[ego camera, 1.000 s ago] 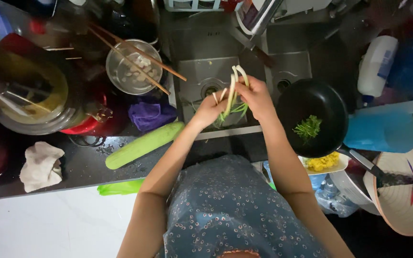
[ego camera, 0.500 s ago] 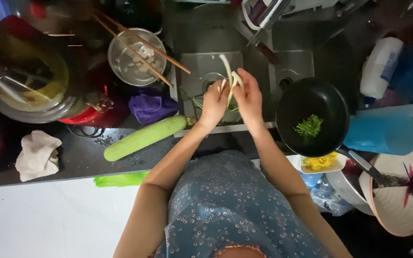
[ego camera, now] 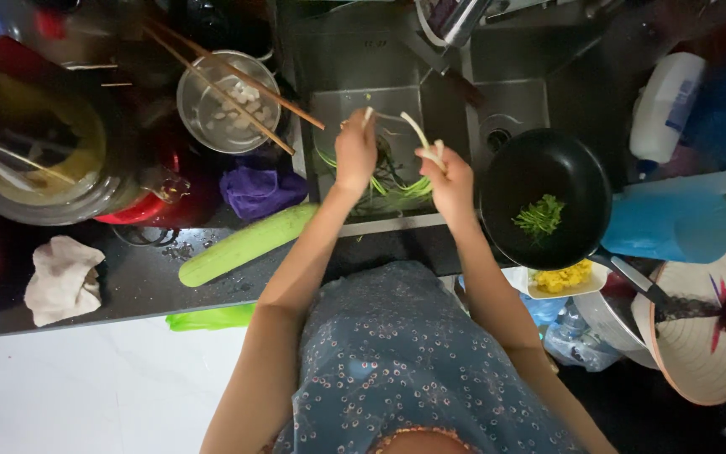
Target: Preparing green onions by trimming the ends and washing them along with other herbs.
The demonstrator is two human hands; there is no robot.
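Over the steel sink (ego camera: 355, 101), the left hand (ego camera: 356, 154) and the right hand (ego camera: 445, 174) each pinched one end of pale, white-stemmed spring onions (ego camera: 413, 129), fingers pressed together on the stalks. The stalks' long axis ran between the hands, arching upward; green leaves (ego camera: 397, 187) trailed down into the basin beneath. A black frying pan (ego camera: 548, 181) holding chopped herbs sat just right of the right hand.
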